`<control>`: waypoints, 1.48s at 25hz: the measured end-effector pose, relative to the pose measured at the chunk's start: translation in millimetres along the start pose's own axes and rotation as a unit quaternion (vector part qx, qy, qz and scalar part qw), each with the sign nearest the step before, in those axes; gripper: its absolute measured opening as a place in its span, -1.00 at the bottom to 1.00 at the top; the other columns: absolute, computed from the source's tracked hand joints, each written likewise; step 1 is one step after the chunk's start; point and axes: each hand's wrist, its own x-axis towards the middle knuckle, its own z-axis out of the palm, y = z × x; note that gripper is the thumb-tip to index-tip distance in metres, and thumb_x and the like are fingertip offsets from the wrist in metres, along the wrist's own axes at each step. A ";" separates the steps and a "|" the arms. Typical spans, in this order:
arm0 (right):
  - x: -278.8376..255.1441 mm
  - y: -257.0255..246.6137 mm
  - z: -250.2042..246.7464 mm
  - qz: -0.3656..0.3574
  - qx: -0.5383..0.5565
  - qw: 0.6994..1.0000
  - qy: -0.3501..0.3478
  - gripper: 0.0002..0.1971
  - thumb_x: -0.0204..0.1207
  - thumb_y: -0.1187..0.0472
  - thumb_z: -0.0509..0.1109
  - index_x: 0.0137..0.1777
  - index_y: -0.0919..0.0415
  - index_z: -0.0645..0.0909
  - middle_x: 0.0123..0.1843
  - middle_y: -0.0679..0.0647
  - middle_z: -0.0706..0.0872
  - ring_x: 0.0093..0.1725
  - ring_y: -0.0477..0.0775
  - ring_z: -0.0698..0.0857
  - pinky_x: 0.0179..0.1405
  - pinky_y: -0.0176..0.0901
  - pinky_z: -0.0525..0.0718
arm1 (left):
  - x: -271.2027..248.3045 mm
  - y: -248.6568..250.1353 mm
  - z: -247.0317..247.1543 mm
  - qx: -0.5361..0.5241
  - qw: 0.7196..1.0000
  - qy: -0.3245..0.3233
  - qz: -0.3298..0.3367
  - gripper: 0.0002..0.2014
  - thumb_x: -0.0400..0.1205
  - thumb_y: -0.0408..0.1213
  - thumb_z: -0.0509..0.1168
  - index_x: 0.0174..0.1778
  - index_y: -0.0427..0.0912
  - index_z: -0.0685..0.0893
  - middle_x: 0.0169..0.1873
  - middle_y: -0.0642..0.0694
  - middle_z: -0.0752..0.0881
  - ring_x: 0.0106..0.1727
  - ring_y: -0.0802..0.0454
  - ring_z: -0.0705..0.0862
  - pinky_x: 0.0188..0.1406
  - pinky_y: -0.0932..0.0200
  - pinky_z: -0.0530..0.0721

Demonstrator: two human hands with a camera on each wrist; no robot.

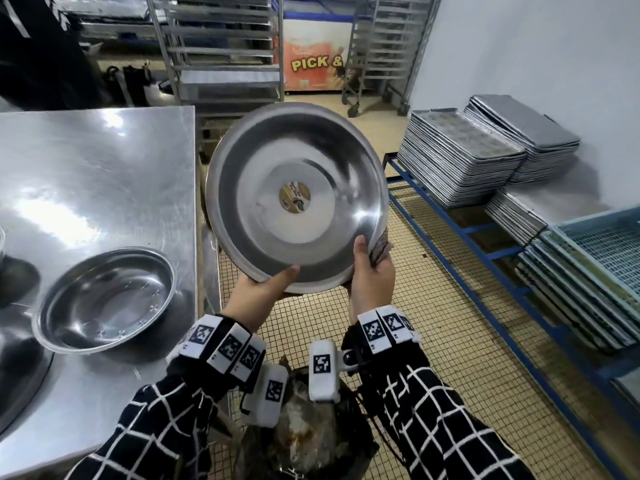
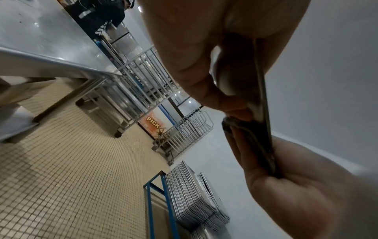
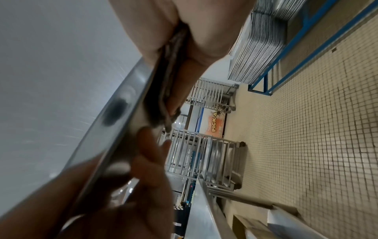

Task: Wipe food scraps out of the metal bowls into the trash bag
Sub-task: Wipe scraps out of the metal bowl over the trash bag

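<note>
A large metal bowl with a round label at its centre is held tilted up, its inside facing me, above a dark trash bag. My left hand grips the bottom rim, thumb inside. My right hand grips the lower right rim, thumb inside, and presses a dark cloth against the bowl's back. The right wrist view shows the cloth between my fingers and the rim. A smaller metal bowl sits upright on the steel table at left.
Stacked baking trays rest on a blue frame at right, with blue-green crates nearer. Rolling racks and a freezer stand at the back. Another large bowl's edge shows at the table's left.
</note>
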 end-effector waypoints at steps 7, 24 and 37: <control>1.2 -2.9 -13.8 -0.004 -0.228 0.971 -0.069 -0.82 0.66 0.02 0.21 -0.14 0.05 0.47 0.08 0.09 0.58 -0.09 -0.05 0.63 -0.09 -0.14 0.70 | 21.0 23.5 -34.1 0.066 0.991 0.114 0.016 -0.90 0.32 -0.28 0.31 -0.28 -0.14 0.62 -0.32 -0.12 0.70 -0.15 -0.17 0.69 0.02 -0.25 0.72; 35.7 14.3 -13.0 -0.356 -0.664 0.595 -0.279 -0.40 0.68 -0.15 -0.26 0.63 0.04 0.19 0.67 -0.04 0.20 0.67 0.07 0.06 0.60 0.06 -0.18 | 12.1 39.5 -39.9 0.096 0.992 0.085 0.006 -0.81 0.56 -0.56 0.17 -0.23 -0.16 0.51 -0.34 -0.20 0.57 -0.33 -0.13 0.60 -0.36 0.02 0.64; -44.7 41.7 9.1 -0.308 -0.467 0.768 -0.313 -0.37 0.66 -0.21 -0.22 0.54 0.08 0.35 0.50 0.04 0.43 0.52 0.02 0.29 0.53 0.01 0.32 | 16.7 41.1 -25.7 0.091 0.980 0.169 0.050 -0.79 0.56 -0.47 0.17 -0.28 -0.05 0.51 -0.38 -0.04 0.53 -0.29 -0.01 0.50 -0.31 0.14 0.48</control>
